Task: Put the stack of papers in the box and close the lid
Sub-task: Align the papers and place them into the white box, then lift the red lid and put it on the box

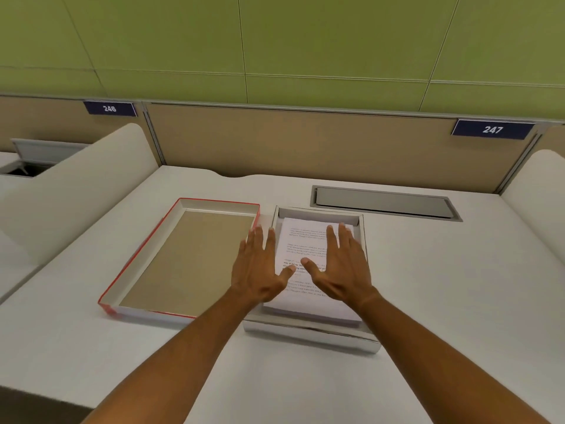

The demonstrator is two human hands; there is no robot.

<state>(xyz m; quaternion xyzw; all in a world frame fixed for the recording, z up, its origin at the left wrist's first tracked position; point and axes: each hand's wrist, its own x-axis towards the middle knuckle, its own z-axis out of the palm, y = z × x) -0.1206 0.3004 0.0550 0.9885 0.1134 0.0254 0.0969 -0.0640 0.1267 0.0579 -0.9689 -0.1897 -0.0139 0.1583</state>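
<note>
The papers (308,270) lie in the box (312,335). Both hands, left (260,270) and right (339,270), hover flat above, fingers spread, holding nothing. Next: fetch the lid (183,258) beside the box.

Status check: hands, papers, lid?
Left hand and right hand open, flat above the stack of papers. Papers in box. Lid off, upturned left of box. Nothing in the way.

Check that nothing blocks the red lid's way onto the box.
Both hands do: the left hand and right hand lie spread over the papers in the box. The lid lies upturned just left of it, with nothing between them.
</note>
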